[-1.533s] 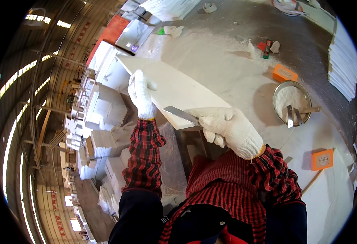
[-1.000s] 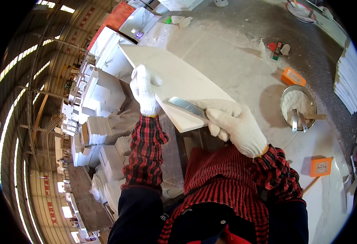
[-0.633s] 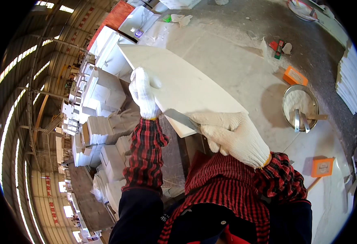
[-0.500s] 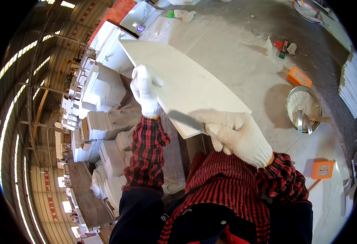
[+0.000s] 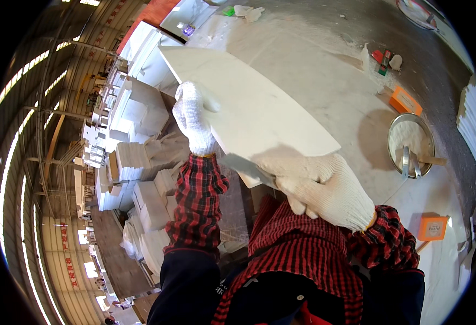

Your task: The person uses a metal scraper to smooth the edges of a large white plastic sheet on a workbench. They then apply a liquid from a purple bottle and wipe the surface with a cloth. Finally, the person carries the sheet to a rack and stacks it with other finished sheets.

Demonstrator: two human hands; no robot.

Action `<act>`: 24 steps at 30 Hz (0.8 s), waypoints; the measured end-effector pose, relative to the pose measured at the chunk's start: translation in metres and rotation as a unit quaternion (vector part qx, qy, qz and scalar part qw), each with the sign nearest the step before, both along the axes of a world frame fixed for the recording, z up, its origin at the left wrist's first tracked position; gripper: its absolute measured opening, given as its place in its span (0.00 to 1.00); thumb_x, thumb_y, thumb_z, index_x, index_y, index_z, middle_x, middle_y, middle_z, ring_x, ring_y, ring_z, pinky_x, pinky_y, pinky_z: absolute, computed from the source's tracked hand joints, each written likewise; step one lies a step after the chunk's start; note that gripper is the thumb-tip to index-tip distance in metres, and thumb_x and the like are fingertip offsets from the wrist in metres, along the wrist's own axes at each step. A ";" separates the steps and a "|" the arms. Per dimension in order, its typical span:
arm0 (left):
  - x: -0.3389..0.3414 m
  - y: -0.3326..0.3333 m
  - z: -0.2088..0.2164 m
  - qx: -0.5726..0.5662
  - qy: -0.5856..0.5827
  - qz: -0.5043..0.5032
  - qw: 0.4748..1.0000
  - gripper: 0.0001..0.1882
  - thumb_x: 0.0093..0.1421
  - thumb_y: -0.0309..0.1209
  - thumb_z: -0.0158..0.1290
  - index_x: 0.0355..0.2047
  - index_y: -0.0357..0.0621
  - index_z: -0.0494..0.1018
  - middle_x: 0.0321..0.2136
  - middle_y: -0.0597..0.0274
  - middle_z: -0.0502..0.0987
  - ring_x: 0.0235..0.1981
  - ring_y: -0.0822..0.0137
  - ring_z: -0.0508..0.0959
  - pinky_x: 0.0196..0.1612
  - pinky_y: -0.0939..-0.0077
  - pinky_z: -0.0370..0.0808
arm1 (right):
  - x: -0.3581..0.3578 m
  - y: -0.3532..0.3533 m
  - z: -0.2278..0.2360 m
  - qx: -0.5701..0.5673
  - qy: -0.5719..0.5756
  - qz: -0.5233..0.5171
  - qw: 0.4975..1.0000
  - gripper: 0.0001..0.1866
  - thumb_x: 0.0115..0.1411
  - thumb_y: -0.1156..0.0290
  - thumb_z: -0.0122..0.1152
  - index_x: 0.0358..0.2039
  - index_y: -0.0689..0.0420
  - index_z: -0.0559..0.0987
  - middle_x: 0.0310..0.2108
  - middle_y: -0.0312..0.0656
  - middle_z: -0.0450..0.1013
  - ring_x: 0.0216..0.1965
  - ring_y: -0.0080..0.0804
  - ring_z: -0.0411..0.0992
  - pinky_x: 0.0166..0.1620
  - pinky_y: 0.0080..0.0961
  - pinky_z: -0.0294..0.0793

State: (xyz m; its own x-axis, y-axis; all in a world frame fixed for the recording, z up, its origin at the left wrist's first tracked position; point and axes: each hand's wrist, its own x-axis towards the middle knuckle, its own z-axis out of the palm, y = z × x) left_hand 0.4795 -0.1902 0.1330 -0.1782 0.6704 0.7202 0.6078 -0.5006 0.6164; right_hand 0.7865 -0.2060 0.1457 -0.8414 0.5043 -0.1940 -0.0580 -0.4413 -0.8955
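Observation:
A pale, thin stone tile [image 5: 259,103] with a pointed outline is held tilted in front of me. My left hand [image 5: 192,116], in a white knit glove, is closed around its left edge, thumb on the upper face. At the near edge, my gloved right hand [image 5: 325,187] is closed on a putty knife. The flat grey blade of the putty knife [image 5: 243,167] points left, lying against the tile's near-left edge. Its handle is hidden inside the glove.
On the pale worktop [image 5: 362,157], a metal bowl [image 5: 406,135] holds white powder or paste and some tools. Orange boxes [image 5: 432,227] stand near it. Small red and green items [image 5: 383,60] lie farther back. Stacked slabs [image 5: 140,162] fill the left side, and thin white sheets [image 5: 472,122] the right.
The blade and my right hand have shifted slightly toward me along the near edge of the tile. My left hand keeps its hold, and the whole view has shifted a little.

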 end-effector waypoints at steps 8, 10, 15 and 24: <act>0.018 0.004 0.008 0.021 0.001 0.029 0.999 0.21 0.72 0.37 0.45 0.23 0.37 0.67 0.24 0.64 0.67 0.26 0.73 0.68 0.32 0.74 0.66 | -0.017 0.002 -0.002 0.015 0.046 -0.077 0.996 0.16 0.68 0.70 0.57 0.53 0.59 0.82 0.18 0.34 0.73 0.16 0.13 0.64 0.19 0.14 0.61; 0.016 0.003 0.010 -0.002 -0.029 0.011 1.000 0.20 0.72 0.38 0.46 0.25 0.36 0.68 0.24 0.64 0.69 0.26 0.74 0.69 0.32 0.74 0.67 | -0.011 0.000 -0.005 0.028 0.020 -0.067 0.997 0.16 0.68 0.70 0.57 0.53 0.58 0.82 0.19 0.33 0.73 0.17 0.13 0.65 0.19 0.14 0.61; -0.012 0.008 -0.005 0.026 0.070 0.028 0.997 0.19 0.72 0.37 0.46 0.28 0.35 0.70 0.25 0.65 0.70 0.27 0.75 0.70 0.33 0.76 0.68 | 0.009 0.005 -0.014 0.017 0.041 -0.015 0.999 0.16 0.68 0.68 0.58 0.53 0.58 0.82 0.19 0.32 0.73 0.17 0.13 0.65 0.19 0.13 0.62; 0.016 0.013 0.011 -0.010 -0.103 -0.040 0.994 0.19 0.72 0.37 0.47 0.25 0.37 0.70 0.26 0.65 0.70 0.28 0.75 0.70 0.32 0.76 0.68 | -0.008 0.006 -0.003 -0.049 0.074 -0.067 0.994 0.18 0.70 0.73 0.53 0.59 0.60 0.78 0.23 0.30 0.71 0.21 0.13 0.63 0.23 0.14 0.65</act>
State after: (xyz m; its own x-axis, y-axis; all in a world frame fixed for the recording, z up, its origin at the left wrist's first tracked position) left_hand 0.4952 -0.1770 0.1444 -0.2660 0.7026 0.6599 0.4253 -0.5288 0.7345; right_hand 0.7789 -0.2001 0.1423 -0.7908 0.5988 -0.1269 -0.2497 -0.5048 -0.8263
